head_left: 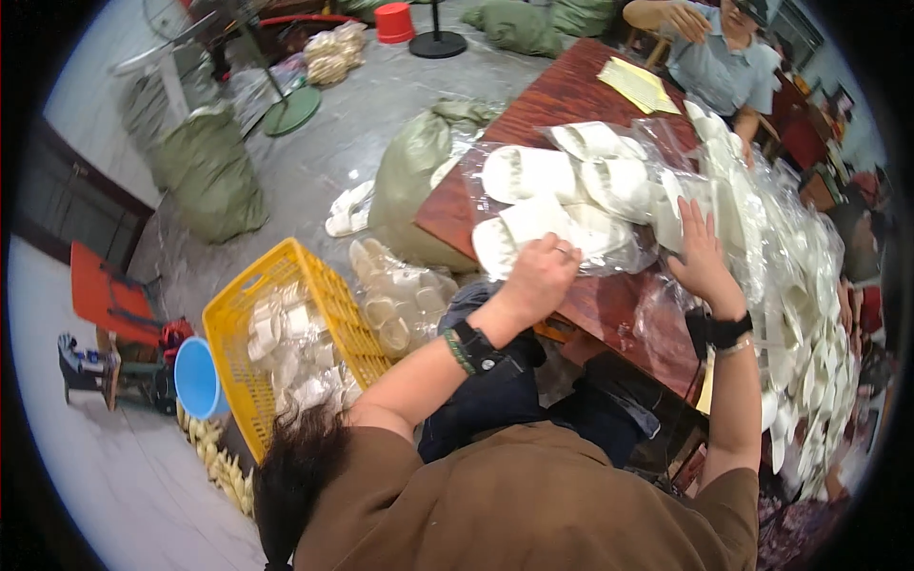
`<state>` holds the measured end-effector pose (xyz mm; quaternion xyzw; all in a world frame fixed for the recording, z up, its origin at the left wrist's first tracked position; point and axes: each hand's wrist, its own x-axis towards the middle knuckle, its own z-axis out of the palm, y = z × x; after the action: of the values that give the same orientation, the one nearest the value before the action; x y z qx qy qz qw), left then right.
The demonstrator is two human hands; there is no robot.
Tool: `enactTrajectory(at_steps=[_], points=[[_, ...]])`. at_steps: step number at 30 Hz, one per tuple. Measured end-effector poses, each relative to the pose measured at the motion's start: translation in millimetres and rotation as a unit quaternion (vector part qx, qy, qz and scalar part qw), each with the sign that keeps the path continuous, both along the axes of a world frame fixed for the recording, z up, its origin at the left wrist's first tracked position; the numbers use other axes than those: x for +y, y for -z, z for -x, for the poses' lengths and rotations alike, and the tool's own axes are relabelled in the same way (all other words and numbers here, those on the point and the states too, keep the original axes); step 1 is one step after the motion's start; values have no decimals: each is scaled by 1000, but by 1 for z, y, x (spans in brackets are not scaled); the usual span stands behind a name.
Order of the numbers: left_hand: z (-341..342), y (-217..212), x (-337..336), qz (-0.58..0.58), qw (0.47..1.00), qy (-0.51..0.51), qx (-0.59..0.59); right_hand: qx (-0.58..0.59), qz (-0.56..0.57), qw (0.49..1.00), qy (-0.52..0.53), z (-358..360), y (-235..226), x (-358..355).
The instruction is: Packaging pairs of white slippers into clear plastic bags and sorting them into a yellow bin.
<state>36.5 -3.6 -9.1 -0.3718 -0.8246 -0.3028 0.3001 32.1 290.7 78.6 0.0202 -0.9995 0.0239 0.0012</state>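
On the dark red table (440, 211) lie several white slippers (533, 173) in clear plastic bags. My left hand (543, 276) is closed on the nearest white slipper (495, 249), its fingers bent over the strap; the fingertips show only in part. My right hand (705, 262) is open, fingers stretched forward, beside a bagged slipper (669, 211) at the left side of a big heap. That heap of white slippers (795, 314) in clear plastic runs along the right of the table.
A yellow crate (267, 259) with bagged slippers stands at my left, next to a blue bucket (197, 378). Green sacks (211, 176) stand on the floor. Across the table sits another person (714, 57) near yellow papers (636, 86). A red stool (109, 290) is far left.
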Motion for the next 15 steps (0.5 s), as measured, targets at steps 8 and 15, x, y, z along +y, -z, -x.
enactTrajectory(at_steps=[8,15], points=[[-36,-7,3,-77,994,-39,-70,-56,20,964,-261,-26,21,-102],[-56,26,-137,-223,937,-268,7,-71,84,973,-204,-27,57,-126]])
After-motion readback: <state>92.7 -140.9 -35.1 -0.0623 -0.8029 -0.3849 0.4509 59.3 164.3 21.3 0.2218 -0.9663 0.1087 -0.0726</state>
